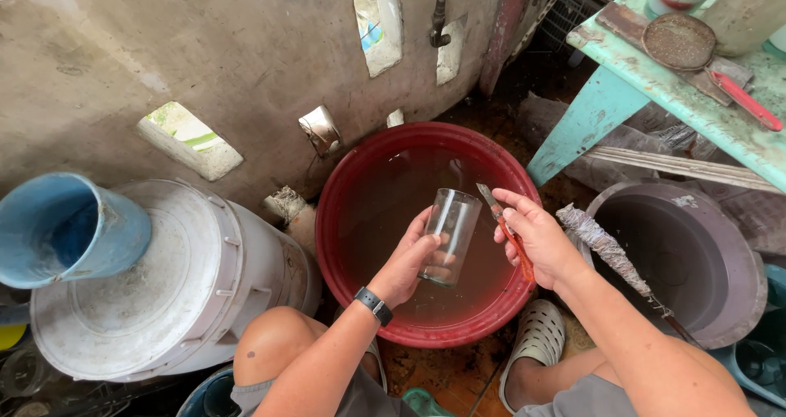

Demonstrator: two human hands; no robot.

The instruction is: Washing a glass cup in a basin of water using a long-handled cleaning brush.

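Left hand [407, 263] gripping clear drinking glass [449, 235] over red basin [344, 220] of water; right hand [536, 241] closed on orange-handled knife [506, 230], blade near rim; glass looks empty, held clear of water

You see one clear drinking glass [449, 235], one orange-handled knife [506, 230], one round red plastic basin [344, 220], one grey basin [720, 302], one white lidded bucket [164, 302] and one blue plastic cup [57, 229].

left wrist: I see a black smartwatch [373, 305] on a dark band | arms: bare, no sleeves in my view | legs: grey shorts [573, 401], knees bare | foot: pale grey perforated clog [536, 339] | left hand [407, 261], right hand [540, 241]: no gloves, no rings that I can make out
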